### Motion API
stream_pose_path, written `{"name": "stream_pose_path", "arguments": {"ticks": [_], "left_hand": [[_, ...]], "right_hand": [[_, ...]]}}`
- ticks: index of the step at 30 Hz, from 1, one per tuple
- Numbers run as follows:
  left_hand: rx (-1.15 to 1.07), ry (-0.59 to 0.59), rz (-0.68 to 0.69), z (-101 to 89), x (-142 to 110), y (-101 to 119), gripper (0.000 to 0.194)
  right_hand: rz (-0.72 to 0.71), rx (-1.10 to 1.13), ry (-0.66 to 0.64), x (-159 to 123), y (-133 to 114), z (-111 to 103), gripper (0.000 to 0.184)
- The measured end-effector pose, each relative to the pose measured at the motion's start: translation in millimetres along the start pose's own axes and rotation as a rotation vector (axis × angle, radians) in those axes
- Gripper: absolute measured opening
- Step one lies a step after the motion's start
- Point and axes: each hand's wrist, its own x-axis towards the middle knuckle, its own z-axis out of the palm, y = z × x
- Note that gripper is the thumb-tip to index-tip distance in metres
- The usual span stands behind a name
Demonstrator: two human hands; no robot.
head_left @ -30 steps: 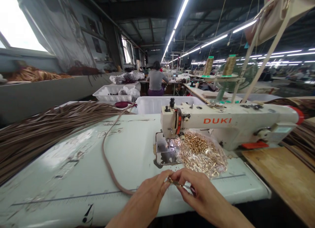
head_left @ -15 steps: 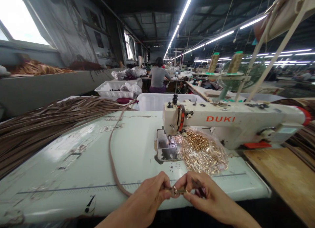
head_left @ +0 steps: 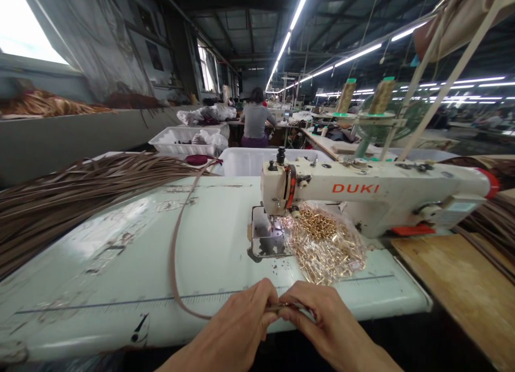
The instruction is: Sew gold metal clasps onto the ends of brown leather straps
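Observation:
My left hand [head_left: 241, 324] and my right hand [head_left: 322, 318] meet at the near edge of the sewing table [head_left: 120, 265]. Both are closed in a pinch on a small gold metal clasp [head_left: 281, 307] at the end of a long brown strap [head_left: 175, 243]. The strap curves away over the table toward the far left. Just beyond my hands lies a clear bag of gold metal clasps [head_left: 325, 243], beside the needle plate [head_left: 265, 240] of a white DUKI sewing machine [head_left: 362, 195].
A big bundle of brown straps [head_left: 72, 195] covers the table's left side. White plastic bins [head_left: 249, 165] stand behind the machine. A wooden board [head_left: 458, 286] lies at the right. Thread cones [head_left: 380, 96] stand above the machine. A person [head_left: 254, 124] sits at a far workstation.
My hands have drawn closer together and slightly nearer to me, so the clasp is now mostly hidden between my fingers. The strap's loop has shifted a little left.

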Motion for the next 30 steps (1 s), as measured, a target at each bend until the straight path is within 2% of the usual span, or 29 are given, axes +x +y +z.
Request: {"name": "stream_pose_path", "arguments": {"ticks": [4, 6, 8, 11, 13, 16, 19, 22, 26, 27, 30], "left_hand": [[-0.086, 0.162, -0.061, 1.5, 0, -11, 0.028], [-0.042, 0.243, -0.022, 1.5, 0, -15, 0.023], [-0.004, 0.290, 0.075, 1.5, -1, -17, 0.015], [0.025, 0.312, 0.185, 1.9, -1, -16, 0.012], [0.045, 0.306, 0.167, 1.5, 0, -12, 0.008], [0.101, 0.244, 0.109, -4.2, 6, -6, 0.006], [0.167, 0.129, 0.116, -20.0, 24, -5, 0.011], [0.310, -0.033, 0.144, -42.2, 57, -17, 0.011], [0.422, -0.155, 0.158, -65.6, 109, -46, 0.008], [0.445, -0.183, 0.157, -68.7, 119, -53, 0.006], [0.497, -0.250, 0.145, -72.2, 138, -65, 0.006]], "right_hand": [[-0.099, 0.020, 0.067, -5, 5, 6, 0.019], [-0.110, 0.042, 0.106, -5, 7, 10, 0.017], [-0.106, 0.064, 0.127, -6, 9, 13, 0.017], [-0.079, 0.095, 0.140, -7, 12, 16, 0.021], [-0.057, 0.127, 0.147, -8, 14, 18, 0.022], [0.006, 0.219, 0.150, -4, 17, 21, 0.024], [0.100, 0.291, 0.118, 10, 22, 17, 0.029], [0.108, 0.038, 0.084, 35, 34, 3, 0.031], [-0.031, -0.343, 0.099, 76, 58, -21, 0.013], [-0.106, -0.388, 0.068, 85, 64, -25, 0.011], [-0.327, -0.479, -0.107, 106, 80, -32, 0.021]]}}
